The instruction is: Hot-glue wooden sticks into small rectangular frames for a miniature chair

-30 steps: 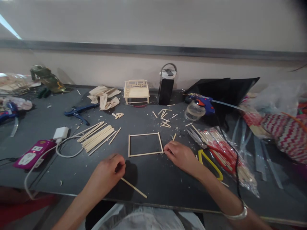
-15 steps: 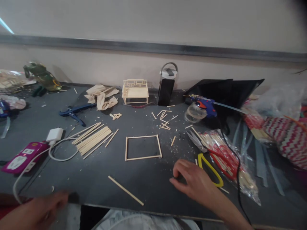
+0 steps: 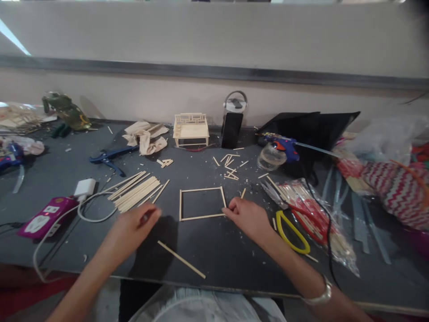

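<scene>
A rectangular frame of thin wooden sticks (image 3: 201,189) lies flat on the dark table. At its lower right corner, my right hand (image 3: 248,218) has its thumb and fingertips closed on the wood. My left hand (image 3: 134,226) is left of the frame, loosely curled, with a gap between thumb and fingers and nothing visible in it. Just beyond it is a bundle of wooden sticks (image 3: 139,193), its near end partly covered by the hand. One loose stick (image 3: 181,259) lies slanted near the table's front edge, between my forearms.
A small stick-built bench (image 3: 191,129) stands at the back beside a bottle and phone (image 3: 232,129). A glue gun (image 3: 283,147) rests on a clear jar. Yellow-handled scissors (image 3: 291,232) and bagged sticks (image 3: 321,219) are right; blue pliers (image 3: 109,157) and a purple power strip (image 3: 47,217) left.
My left hand has come up from the lower left edge toward the stick bundle. My right hand has moved forward and left, reaching the frame's corner. The view has shifted slightly.
</scene>
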Demonstrator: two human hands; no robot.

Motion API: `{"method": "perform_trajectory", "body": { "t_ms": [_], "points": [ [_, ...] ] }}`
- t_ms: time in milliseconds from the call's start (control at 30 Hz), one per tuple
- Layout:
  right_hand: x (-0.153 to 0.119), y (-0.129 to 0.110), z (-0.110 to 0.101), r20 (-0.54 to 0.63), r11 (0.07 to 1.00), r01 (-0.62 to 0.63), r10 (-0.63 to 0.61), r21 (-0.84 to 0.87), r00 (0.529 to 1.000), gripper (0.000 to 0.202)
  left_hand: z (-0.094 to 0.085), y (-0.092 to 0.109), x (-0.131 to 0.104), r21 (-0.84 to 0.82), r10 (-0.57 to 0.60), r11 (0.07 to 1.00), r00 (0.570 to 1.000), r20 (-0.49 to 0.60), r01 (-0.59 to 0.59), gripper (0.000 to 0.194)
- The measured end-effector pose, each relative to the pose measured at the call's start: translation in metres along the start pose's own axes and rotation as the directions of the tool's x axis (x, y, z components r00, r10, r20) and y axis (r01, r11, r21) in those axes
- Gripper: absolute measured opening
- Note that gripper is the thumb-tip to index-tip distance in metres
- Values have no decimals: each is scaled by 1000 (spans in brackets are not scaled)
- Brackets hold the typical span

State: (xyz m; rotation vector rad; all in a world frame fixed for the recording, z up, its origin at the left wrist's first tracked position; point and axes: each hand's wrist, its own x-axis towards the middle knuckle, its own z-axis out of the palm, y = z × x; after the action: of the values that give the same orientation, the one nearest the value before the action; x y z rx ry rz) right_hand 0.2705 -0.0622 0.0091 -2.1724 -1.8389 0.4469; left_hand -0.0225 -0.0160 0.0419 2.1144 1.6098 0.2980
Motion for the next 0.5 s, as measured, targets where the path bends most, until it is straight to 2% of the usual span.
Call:
{"method": "perform_trajectory", "body": {
  "t_ms": [100, 233, 367, 500],
  "points": [
    [8, -6, 1, -13, 999, -43, 43, 17, 999, 17, 16, 21, 27, 21, 0, 1000, 999, -40, 1, 37],
    [0, -11, -7, -99, 993, -103, 108, 61, 989, 14, 31, 26, 39, -57, 23, 998, 999, -43, -25, 38],
    [-15, -23, -11, -152, 990, -75, 93, 122, 984, 13, 26, 28, 31, -244, 62, 968, 998, -19, -65, 36],
    [-18, -29, -2, -161, 984, 45, -16, 173, 987, 17, 8, 30, 12, -421, 99, 903, 995, 22, -80, 40]
  ]
}}
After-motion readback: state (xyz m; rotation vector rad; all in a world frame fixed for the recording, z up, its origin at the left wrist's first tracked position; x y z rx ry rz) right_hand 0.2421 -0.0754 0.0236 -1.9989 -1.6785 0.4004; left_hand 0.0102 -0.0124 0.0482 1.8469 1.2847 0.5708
